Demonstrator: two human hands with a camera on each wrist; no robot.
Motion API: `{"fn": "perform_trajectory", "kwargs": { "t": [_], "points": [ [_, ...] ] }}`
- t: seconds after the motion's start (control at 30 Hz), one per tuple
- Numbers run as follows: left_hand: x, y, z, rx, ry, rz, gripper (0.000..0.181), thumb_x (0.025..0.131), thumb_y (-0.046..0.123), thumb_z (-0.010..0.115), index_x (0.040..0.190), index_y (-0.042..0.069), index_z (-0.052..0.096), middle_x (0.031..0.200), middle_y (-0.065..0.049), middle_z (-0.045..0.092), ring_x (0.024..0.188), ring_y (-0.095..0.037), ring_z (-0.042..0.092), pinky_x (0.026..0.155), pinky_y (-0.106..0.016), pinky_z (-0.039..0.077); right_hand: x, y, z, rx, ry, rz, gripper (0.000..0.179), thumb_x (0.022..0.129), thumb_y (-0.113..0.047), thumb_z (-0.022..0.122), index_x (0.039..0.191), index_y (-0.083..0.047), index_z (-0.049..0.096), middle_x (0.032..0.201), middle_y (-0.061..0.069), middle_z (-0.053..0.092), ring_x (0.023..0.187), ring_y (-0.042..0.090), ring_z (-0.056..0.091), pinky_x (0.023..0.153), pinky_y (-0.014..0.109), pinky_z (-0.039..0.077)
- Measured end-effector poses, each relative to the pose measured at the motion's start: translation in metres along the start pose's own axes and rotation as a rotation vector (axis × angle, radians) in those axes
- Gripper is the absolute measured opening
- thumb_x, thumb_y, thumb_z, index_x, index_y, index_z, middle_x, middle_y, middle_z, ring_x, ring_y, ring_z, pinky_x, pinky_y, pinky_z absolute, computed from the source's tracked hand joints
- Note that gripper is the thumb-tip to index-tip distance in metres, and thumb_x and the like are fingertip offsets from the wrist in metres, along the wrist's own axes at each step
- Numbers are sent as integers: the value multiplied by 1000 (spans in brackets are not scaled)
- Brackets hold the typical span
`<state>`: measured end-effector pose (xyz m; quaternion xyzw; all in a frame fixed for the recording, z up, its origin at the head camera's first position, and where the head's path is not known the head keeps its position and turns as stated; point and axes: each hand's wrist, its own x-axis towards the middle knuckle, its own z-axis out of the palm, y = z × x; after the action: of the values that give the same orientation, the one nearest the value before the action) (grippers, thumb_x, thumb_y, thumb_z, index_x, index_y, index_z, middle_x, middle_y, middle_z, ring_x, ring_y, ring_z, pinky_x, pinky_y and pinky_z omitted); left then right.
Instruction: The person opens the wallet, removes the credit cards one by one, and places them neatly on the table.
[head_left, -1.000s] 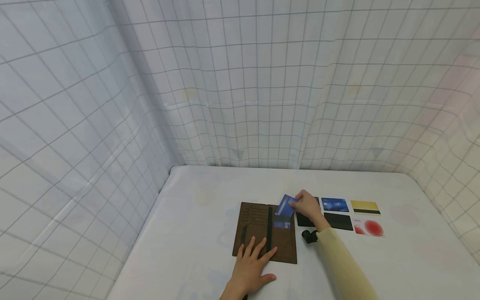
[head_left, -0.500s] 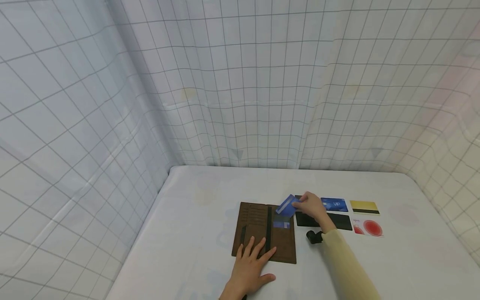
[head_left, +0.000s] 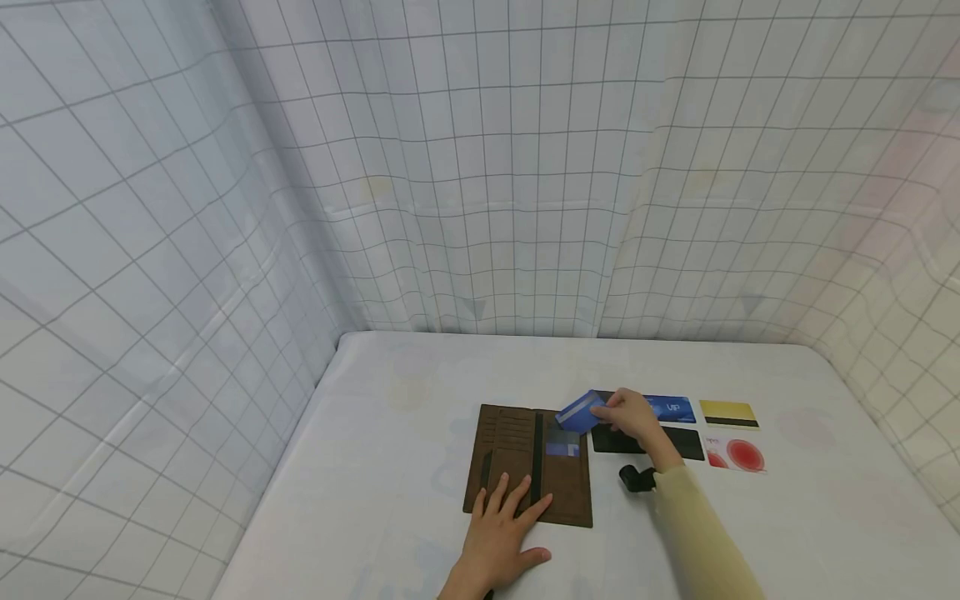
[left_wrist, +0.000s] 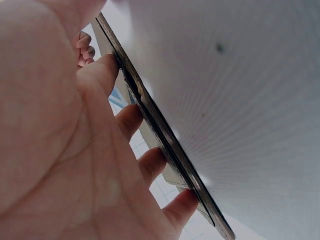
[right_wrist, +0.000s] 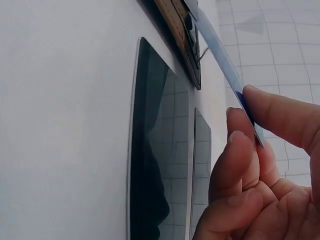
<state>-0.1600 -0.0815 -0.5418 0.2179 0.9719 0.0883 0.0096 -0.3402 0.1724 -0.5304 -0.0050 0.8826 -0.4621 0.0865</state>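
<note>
A brown wallet (head_left: 566, 496) lies spread flat on the white table, with card slots on its left half and a clear window pocket (head_left: 562, 443) on its right half. My left hand (head_left: 495, 542) rests on its lower edge with straight, spread fingers, which the left wrist view also shows against the wallet edge (left_wrist: 165, 125). Between thumb and fingers, my right hand (head_left: 632, 415) pinches a blue card (head_left: 577, 414) with a pale stripe. The card slants over the upper part of the window pocket. In the right wrist view, the blue card (right_wrist: 222, 55) is seen edge-on, its far end at the wallet (right_wrist: 180, 35).
Right of the wallet lie black cards (head_left: 684, 442), a blue VIP card (head_left: 678, 408), a yellow card (head_left: 729, 413) with a dark stripe, and a white card with a red circle (head_left: 745, 455). A gridded white curtain (head_left: 480, 208) surrounds the table.
My right hand has shifted right and slightly down, turning the blue card to a flatter slant. The left hand and wallet have stayed in place.
</note>
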Motion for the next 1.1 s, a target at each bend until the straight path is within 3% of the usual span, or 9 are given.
{"fn": "perform_trajectory", "kwargs": {
  "t": [0.3, 0.7, 1.1],
  "points": [
    [-1, 1, -2, -6, 1, 6, 68, 83, 61, 56, 144, 36, 40, 150, -3, 33, 137, -35, 25, 98, -61, 28, -6, 4, -2, 130, -28, 17, 31, 87, -26, 71, 88, -2, 51, 75, 6, 63, 64, 19, 55, 50, 28, 35],
    [-2, 1, 1, -6, 11, 12, 68, 83, 62, 56, 144, 36, 40, 151, -2, 32, 137, -35, 25, 98, -61, 28, -14, 4, -3, 188, -1, 43, 34, 87, -30, 70, 90, -3, 49, 77, 6, 64, 66, 18, 55, 58, 31, 37],
    [-1, 0, 0, -13, 15, 7, 68, 83, 62, 55, 144, 36, 39, 151, -2, 32, 137, -35, 24, 99, -61, 27, -25, -1, -6, 203, 88, 28, 32, 88, -26, 69, 90, -3, 48, 80, 9, 64, 68, 20, 56, 61, 32, 40]
  ]
}}
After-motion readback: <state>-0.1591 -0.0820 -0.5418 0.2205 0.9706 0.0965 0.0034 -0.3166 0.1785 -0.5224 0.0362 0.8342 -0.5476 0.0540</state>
